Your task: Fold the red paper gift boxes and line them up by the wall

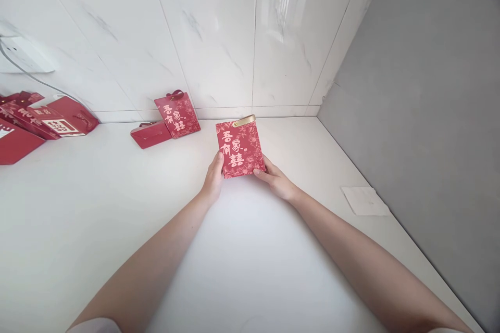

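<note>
Between my two hands is a small red gift bag (240,148) with pale Chinese characters, a floral print and a gold strap handle (245,121) at its top. My left hand (214,177) grips its left edge, thumb on the front. At the lower right corner, my right hand (274,179) holds it with the thumb in front and the fingers behind. The bag's back and the fingers behind it are hidden. To its left, a similar red gift bag (177,116) with a dark red ribbon leans near the wall, beside a red bag lying on its side (151,134).
Several more red bags and boxes (64,117) are piled at the far left, under a wall socket (25,55) with a grey cable. A white tissue (365,201) lies by the right edge of the white table (250,255). Marble-patterned tiles (219,36) and a grey panel (437,99) border it.
</note>
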Action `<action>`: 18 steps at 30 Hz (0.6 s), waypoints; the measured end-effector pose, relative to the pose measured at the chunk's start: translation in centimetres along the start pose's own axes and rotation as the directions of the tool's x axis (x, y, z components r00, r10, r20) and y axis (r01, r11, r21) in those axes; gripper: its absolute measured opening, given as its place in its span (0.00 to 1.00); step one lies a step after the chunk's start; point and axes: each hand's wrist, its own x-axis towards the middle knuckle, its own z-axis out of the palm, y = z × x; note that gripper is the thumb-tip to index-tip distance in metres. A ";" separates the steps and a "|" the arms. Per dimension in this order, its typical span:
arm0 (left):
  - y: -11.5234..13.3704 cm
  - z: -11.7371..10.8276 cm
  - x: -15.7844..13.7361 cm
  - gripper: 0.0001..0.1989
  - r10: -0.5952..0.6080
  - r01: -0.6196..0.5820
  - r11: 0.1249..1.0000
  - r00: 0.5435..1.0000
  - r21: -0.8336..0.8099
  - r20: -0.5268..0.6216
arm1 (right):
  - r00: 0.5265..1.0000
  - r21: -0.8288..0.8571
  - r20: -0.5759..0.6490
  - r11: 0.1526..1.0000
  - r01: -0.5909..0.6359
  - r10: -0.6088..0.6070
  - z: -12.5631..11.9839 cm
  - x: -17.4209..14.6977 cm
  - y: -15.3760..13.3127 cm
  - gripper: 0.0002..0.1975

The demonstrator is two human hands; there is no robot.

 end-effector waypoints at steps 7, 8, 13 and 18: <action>-0.2 -0.1 0.1 0.26 0.009 -0.008 0.999 1.000 0.043 -0.014 | 1.000 -0.020 -0.004 1.000 0.003 -0.004 -0.2 0.0 0.3 0.31; -0.3 -0.2 0.1 0.26 0.005 -0.005 0.999 1.000 0.042 -0.014 | 1.000 -0.024 -0.006 1.000 0.003 -0.003 -0.2 0.0 0.4 0.31; -0.4 -0.4 0.2 0.26 -0.023 0.023 1.000 1.000 0.018 -0.009 | 1.000 -0.033 -0.007 0.999 0.005 -0.006 -0.2 0.0 0.6 0.32; -0.4 -0.4 0.1 0.25 -0.041 0.041 0.999 0.999 -0.025 -0.007 | 1.000 -0.041 -0.008 0.999 0.005 -0.005 -0.2 0.0 0.5 0.32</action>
